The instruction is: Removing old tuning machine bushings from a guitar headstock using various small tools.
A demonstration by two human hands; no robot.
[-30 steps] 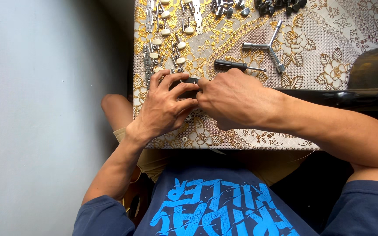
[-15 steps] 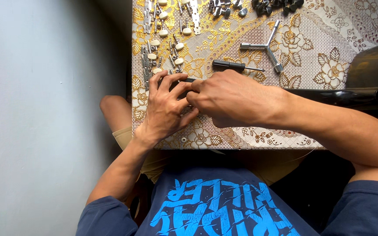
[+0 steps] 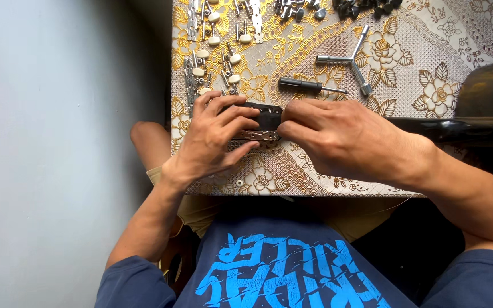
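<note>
A small dark part (image 3: 268, 118), one only, with an engraved metal strip (image 3: 256, 135) along its near edge, lies on the counter (image 3: 429, 68), pinched between both hands: left hand (image 3: 215, 137) curled over it, right hand (image 3: 343, 137) gripping its end. Beyond lie one screwdriver (image 3: 300, 85), one three-armed wrench (image 3: 352, 60) and many tuning pegs (image 3: 212, 40) (uncountable).

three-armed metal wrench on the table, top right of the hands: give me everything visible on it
The three-armed wrench is a Y-shaped tool of dull silver metal: three straight round arms meet at a central hub, each ending in a slightly thicker socket-like tip. It lies flat on the gold floral tablecloth, one arm pointing away, one left, one toward the person. Neither hand touches it. The black-handled screwdriver lies just to its left, apart from it.
</note>
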